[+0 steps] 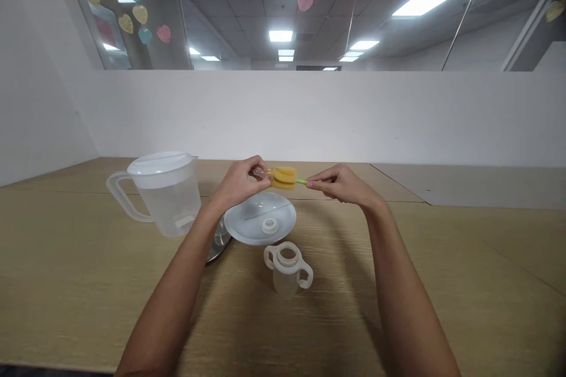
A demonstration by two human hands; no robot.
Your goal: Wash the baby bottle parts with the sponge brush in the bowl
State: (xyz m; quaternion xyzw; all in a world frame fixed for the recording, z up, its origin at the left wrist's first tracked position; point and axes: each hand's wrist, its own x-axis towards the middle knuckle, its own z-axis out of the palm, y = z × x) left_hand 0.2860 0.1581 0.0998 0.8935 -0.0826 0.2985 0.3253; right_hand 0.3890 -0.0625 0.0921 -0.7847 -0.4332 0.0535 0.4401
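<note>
A sponge bottle brush (pixel 283 177) with a yellow head and a thin green handle is held level above a white bowl (pixel 239 233). My right hand (pixel 340 182) is closed, pinching the green handle between thumb and fingers. My left hand (pixel 243 178) is closed at the other end of the brush, with a small clear piece (pixel 262 172) between its fingers. That piece meets the sponge; its kind is partly hidden by the fingers. A white ring-shaped cap (pixel 270 225) lies in the bowl. Nearer to me a two-handled baby bottle (pixel 286 274) stands upright without a lid.
At the left stands a lidded clear plastic pitcher (pixel 170 194), its handle facing left. A shiny metal dish (pixel 220 242) shows partly behind my left forearm. A white wall (pixel 305 118) rises behind the wooden table (pixel 442 265), with a window above it bearing heart-shaped notes.
</note>
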